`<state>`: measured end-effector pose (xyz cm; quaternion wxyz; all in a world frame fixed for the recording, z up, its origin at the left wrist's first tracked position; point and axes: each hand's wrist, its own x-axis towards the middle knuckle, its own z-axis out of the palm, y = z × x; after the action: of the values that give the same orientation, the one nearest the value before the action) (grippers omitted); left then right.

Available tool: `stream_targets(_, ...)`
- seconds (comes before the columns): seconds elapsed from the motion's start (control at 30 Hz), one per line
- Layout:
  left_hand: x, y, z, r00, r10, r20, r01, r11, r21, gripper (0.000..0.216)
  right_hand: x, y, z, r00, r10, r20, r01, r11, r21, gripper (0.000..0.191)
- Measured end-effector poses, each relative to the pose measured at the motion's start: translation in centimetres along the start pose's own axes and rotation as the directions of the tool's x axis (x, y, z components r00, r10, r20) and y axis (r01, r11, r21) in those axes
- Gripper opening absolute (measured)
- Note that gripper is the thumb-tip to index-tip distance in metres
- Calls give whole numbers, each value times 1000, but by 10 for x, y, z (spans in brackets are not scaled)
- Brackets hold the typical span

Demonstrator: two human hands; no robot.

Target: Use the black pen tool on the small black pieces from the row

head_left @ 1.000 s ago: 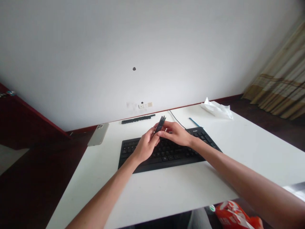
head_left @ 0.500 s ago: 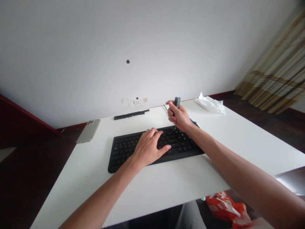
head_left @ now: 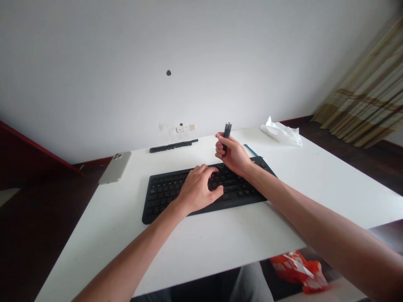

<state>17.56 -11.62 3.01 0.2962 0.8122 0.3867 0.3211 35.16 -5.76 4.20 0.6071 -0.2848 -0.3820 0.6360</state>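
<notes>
A black keyboard (head_left: 163, 198) lies on the white table. My left hand (head_left: 200, 188) rests palm down over its middle keys, thumb spread away from the fingers, holding nothing. My right hand (head_left: 231, 151) is wrapped round the dark handle of a keycap puller (head_left: 227, 130), held upright over the upper right part of the keyboard. Thin wire at the puller's lower end is close to the keys; whether it grips one I cannot tell. A row of loose black keycaps (head_left: 171, 147) lies along the table's back edge.
A phone (head_left: 115, 167) lies face down at the table's left edge. A thin blue stick (head_left: 252, 149) is behind the keyboard, and a crumpled white plastic bag (head_left: 281, 133) lies at the back right. Below the table's front edge is a red bag (head_left: 302, 270).
My right hand has moved left with the keycap puller, nearer my left hand, uncovering more of the blue stick. My left thumb has drawn in slightly.
</notes>
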Motion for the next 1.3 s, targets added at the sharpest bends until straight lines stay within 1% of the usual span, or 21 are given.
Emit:
stream_targets(0.07, 1, 1, -1, 1000, -8, 0, 8, 1000, -18, 34, 1, 0, -1, 998, 66, 7, -67, 996, 53, 29)
stream_targets(0.13, 1, 1, -1, 1000, -10, -9, 10, 999, -53, 34, 2, 0, -2, 994, 112, 5, -112, 992, 65, 39)
stream_targets(0.23, 2, 1, -1, 1000, -12, -12, 12, 997, -74, 34, 3, 2, -3, 992, 127, 0, -127, 991, 36, 50)
stream_targets(0.47, 1, -1, 1, 1000, 5, 4, -5, 1000, -15, 36, 5, 10, -3, 984, 179, -6, -179, 984, 24, 57)
stream_targets(0.57, -2, -3, 5, 999, 21, -31, -22, 999, -35, 36, 4, 12, -2, 984, 176, 2, -176, 984, -18, 59)
stream_targets(0.67, -4, -4, 6, 998, 14, -54, -15, 1000, -25, 33, 3, 11, 0, 983, 181, 38, -180, 983, -34, 60)
stream_targets(0.73, -5, -5, 4, 996, -14, -91, 7, 997, -77, 29, 1, 10, 2, 980, 186, 68, -184, 982, -38, 61)
stream_targets(0.8, -4, -7, 2, 989, -40, -140, 20, 989, -145, 24, -2, 10, 5, 980, 178, 89, -173, 983, -59, 62)
stream_targets(0.83, -4, -8, 1, 987, -41, -154, 18, 988, -153, 23, -4, 10, 7, 981, 168, 94, -161, 984, -81, 61)
stream_targets(0.9, -3, -11, 0, 989, -11, -147, -4, 995, -100, 20, -9, 12, 10, 984, 144, 106, -127, 980, -150, 59)
stream_targets(1.0, -4, -15, 1, 993, 48, -106, -44, 998, 38, 15, -16, 15, 13, 973, 143, 180, -90, 957, -277, 51)
stream_targets(1.07, -6, -16, 2, 993, 63, -99, -58, 997, 53, 13, -18, 16, 14, 964, 161, 213, -95, 952, -292, 47)
stream_targets(1.17, -5, -15, 2, 993, 64, -102, -64, 998, 1, 18, -20, 13, 14, 971, 147, 188, -97, 964, -249, 49)
stream_targets(1.23, -1, -14, 2, 993, 70, -100, -69, 998, 7, 19, -22, 13, 16, 979, 93, 183, -34, 952, -304, 49)
stream_targets(1.3, 6, -14, 1, 992, 96, -80, -94, 995, 25, 15, -27, 13, 17, 978, 24, 207, 69, 901, -429, 47)
